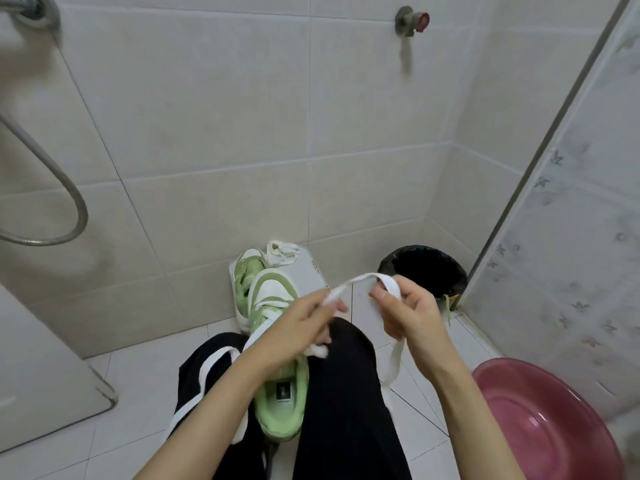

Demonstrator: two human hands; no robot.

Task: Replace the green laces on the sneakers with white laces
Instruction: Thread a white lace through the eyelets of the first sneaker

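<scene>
A green-and-white sneaker (282,393) lies between my knees, its opening toward me, toe pointing away. A second green sneaker (246,271) stands behind it on a white stool (311,271). My left hand (298,327) pinches one part of a white lace (358,279), and my right hand (408,306) grips the same lace further along, so it arcs between them above my lap. The lace's long end hangs down past my right wrist. Another white lace (282,252) lies bunched on the stool. A green lace end (449,304) hangs from the bin.
A black-lined waste bin (422,268) stands in the corner behind my right hand. A pink plastic basin (540,424) sits on the tiled floor at the lower right. A shower hose (65,188) hangs at left; a wall tap (410,22) is above.
</scene>
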